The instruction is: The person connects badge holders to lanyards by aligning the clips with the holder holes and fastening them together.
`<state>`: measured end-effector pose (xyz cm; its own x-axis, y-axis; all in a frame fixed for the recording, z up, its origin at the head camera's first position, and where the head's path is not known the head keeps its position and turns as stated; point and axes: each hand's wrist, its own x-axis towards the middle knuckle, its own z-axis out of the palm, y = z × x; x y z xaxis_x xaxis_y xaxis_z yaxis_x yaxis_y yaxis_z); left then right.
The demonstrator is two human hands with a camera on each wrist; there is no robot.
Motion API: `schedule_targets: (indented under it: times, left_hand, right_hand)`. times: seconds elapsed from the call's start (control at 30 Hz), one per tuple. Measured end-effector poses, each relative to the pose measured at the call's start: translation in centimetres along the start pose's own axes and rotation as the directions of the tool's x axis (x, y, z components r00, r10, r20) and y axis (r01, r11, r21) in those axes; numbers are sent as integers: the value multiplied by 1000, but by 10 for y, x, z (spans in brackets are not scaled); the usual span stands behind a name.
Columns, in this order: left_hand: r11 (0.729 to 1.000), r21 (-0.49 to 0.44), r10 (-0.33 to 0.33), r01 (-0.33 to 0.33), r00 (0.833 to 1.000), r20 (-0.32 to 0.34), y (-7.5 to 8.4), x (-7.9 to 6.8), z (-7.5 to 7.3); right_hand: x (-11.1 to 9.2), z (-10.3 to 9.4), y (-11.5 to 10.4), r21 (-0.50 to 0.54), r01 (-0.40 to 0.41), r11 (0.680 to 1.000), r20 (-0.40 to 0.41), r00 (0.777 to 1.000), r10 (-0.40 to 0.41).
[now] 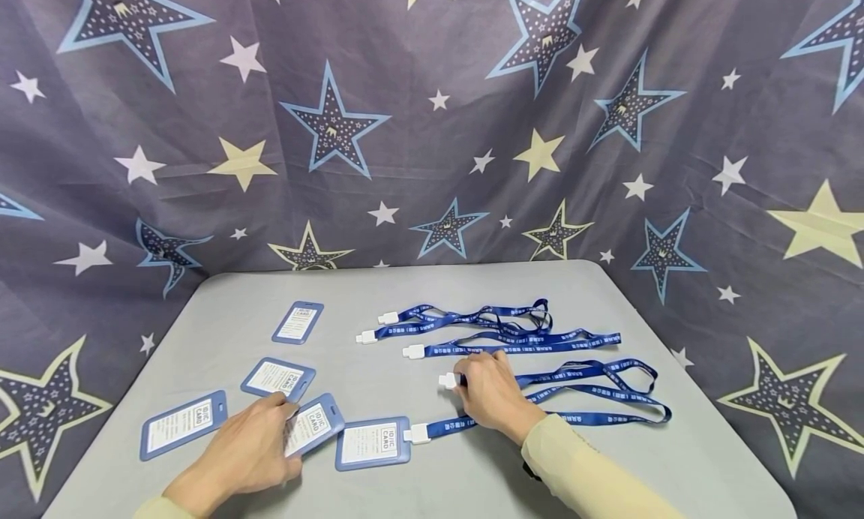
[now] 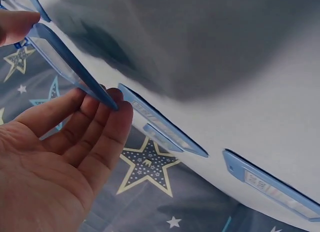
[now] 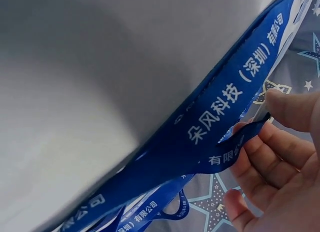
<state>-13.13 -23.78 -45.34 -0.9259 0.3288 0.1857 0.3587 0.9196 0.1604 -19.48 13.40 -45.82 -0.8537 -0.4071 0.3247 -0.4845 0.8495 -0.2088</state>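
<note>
My left hand (image 1: 246,448) pinches a blue ID card holder (image 1: 321,421) by its edges, tilted up off the table; the left wrist view shows this card holder (image 2: 67,62) between thumb and fingers. In my right hand (image 1: 498,395) is a blue lanyard (image 1: 574,370), pinched just behind its white clip (image 1: 448,381). The right wrist view shows the strap (image 3: 225,154) between thumb and fingertips. Between the hands lies another card holder (image 1: 373,459), its slotted end at the white clip (image 1: 418,433) of a second lanyard (image 1: 601,418), which passes under my right hand.
Three loose card holders lie on the left: one at the back (image 1: 298,322), one in the middle (image 1: 278,376), one near the left edge (image 1: 184,424). Farther back, more blue lanyards (image 1: 526,344) with white clips (image 1: 388,318) lie on the grey table (image 1: 351,286). A star-patterned curtain (image 1: 405,181) hangs behind.
</note>
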Motion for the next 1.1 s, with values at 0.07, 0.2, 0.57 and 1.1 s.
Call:
schedule_targets:
  times: [0.07,0.2,0.57,1.1]
  left_hand:
    - [1000,2,5,-5,1000,6,2,2,-1]
    - [1000,2,9,-9,1000,19,6,7,-2]
    - [998,-18,59,-59,998,24,13,15,-3]
    - [992,-24,122,-122,992,19,24,31,-1]
  right_hand:
    - [0,0,0,5,0,1000,1,1000,0]
    - [-1,-2,-1,14,-3,1000,2,1000,3]
    - [-3,-4,-2,15,21,1000,3,1000,-21]
    - [-6,-4,-3,43,29,999,7,1000,-29]
